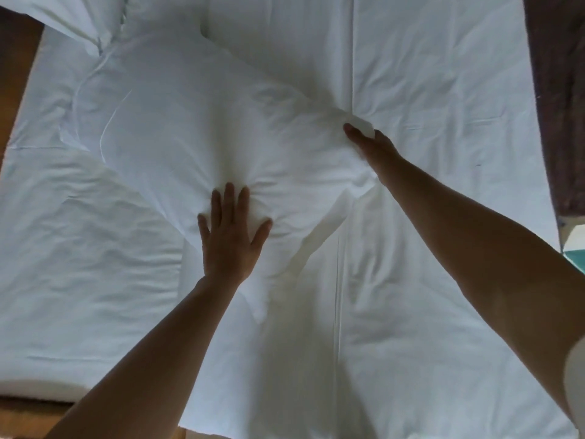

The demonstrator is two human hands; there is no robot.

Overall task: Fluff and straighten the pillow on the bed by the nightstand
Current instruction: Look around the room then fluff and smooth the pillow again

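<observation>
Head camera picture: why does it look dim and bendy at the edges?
Head view: soft, dim light with no glare; the arms throw grey shadows over the white bedding below the pillow; the wide lens bows the bed's edges; the right hand looks slightly smeared, the left hand sharper.

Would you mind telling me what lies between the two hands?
Only the pillow, its wrinkled white fabric spanning from left hand to right hand, in the head view.

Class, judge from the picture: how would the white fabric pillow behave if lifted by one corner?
The white fabric pillow probably sags and flops: it dents and puckers under the flat left hand. Its loose cover likely bunches, as at the corner pinched by the right hand.
</observation>
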